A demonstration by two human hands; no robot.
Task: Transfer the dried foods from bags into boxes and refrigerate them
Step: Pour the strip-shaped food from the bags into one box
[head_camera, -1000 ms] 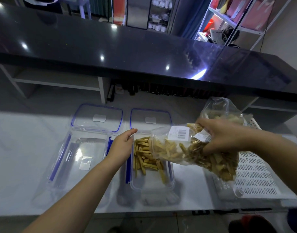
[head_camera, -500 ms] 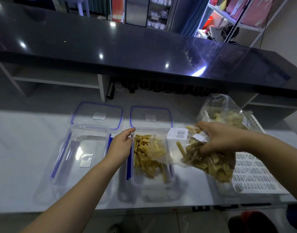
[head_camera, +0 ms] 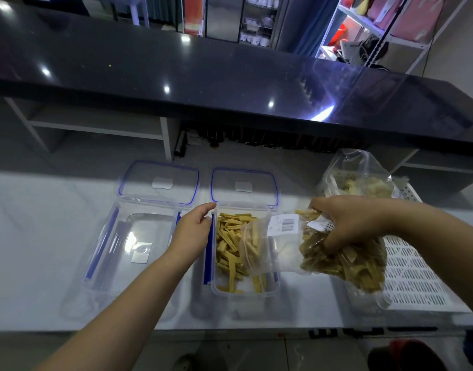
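The right hand has its grip closed around a clear bag of dried sticks, with the bag's mouth over the box at the middle of the table. The left hand holds this box's wall at 9 o'clock.

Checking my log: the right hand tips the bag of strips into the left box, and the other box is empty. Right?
Not quite. In the head view the right hand tips the bag into the right box; the left box is empty.
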